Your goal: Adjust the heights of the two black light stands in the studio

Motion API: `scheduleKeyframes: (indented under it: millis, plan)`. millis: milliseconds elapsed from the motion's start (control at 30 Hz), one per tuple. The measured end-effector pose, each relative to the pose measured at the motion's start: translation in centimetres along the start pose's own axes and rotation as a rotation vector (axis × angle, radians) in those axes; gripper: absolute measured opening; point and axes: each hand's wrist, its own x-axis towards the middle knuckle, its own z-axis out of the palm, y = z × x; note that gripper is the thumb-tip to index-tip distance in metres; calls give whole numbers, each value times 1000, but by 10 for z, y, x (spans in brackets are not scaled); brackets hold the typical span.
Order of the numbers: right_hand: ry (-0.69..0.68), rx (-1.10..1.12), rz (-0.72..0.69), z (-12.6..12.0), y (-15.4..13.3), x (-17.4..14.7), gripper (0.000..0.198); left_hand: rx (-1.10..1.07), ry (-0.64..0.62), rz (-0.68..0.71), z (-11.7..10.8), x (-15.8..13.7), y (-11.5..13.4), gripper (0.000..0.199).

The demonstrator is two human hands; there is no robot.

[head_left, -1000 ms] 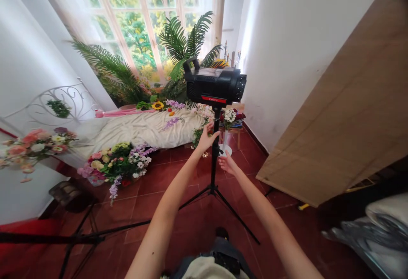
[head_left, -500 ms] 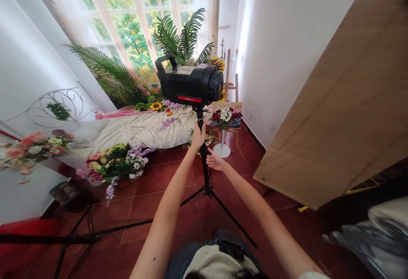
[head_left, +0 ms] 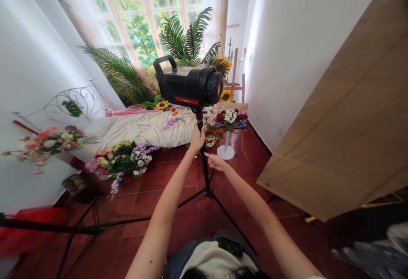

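A black studio light with a top handle and a red label is mounted on a black light stand, its front turned to the right. My left hand is wrapped round the stand's pole just beneath the light. Lower down, on the right side of the pole, my right hand is closed, thumb and fingers pinched at the tightening knob, which they mostly cover. The stand's legs are spread on the red tiled floor.
Behind the light lies a bed with cream cloth and flowers. A white flower stand is just beyond my right hand. At right leans a large wooden board. Another black stand's legs reach in from the left.
My view has shifted slightly, so the room appears farther right. My right hand has turned a little at the stand, its fingers more folded. The left hand keeps its grip.
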Motion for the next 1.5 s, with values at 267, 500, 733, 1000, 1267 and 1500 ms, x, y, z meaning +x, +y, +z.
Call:
scheduleKeyframes:
  millis: [267,500,733,1000,1267,1500]
  plan:
    - [397,-1025,-542,-1,-20,-12,24,26,11,24,1,1,-3,41]
    - [428,-866,-509,-1,-6,-21,36,37,0,23,-2,-2,-1,36]
    - [537,-580,-404,-1,8,-19,38,-25,10,23,-2,-2,-1,34]
    - [529,-678,-612,15,-5,-27,23,-38,11,7,-3,-4,-3,33]
    - [489,-950,-648,29,1,-45,8,-69,2,23,-2,-3,-7,35]
    - [614,-820,-781,25,-18,-11,47,-430,-59,-137,-15,10,1,43]
